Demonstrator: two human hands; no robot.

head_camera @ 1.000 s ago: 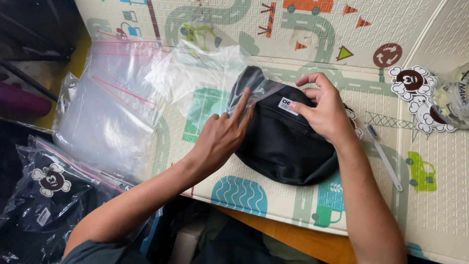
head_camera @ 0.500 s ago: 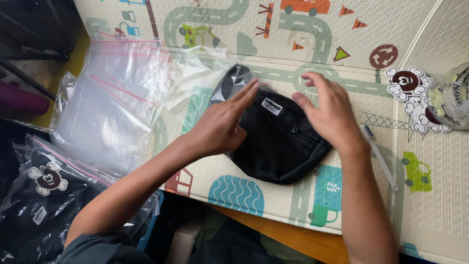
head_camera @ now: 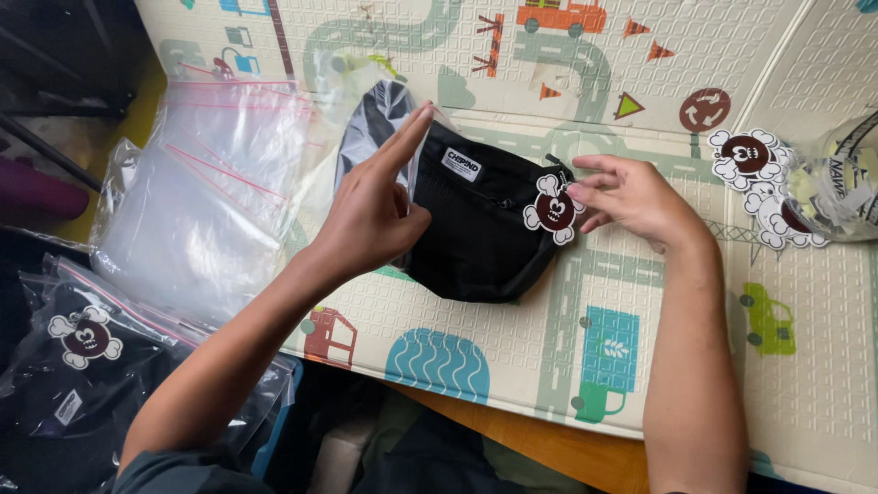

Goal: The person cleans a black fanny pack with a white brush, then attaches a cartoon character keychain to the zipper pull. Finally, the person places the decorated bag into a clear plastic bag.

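Observation:
A small black fabric pouch (head_camera: 480, 233) with a white label lies on the patterned play mat (head_camera: 512, 357). Its far end sits partly inside a clear plastic bag (head_camera: 370, 119). My left hand (head_camera: 375, 206) holds the bag's edge at the pouch's left side, index finger stretched out. My right hand (head_camera: 626, 197) touches a dark red and white bone-shaped hang tag (head_camera: 551, 210) at the pouch's right end.
A stack of clear zip bags with pink strips (head_camera: 210, 192) lies to the left. Bagged black pouches (head_camera: 82, 366) are piled at lower left. More hang tags (head_camera: 754, 165) and a clear container (head_camera: 841, 183) sit at right. The mat's near edge overhangs a wooden surface (head_camera: 540, 453).
The pouch has slid further into the clear bag. My right hand left the top of the pouch for its right end, where the hang tag now shows.

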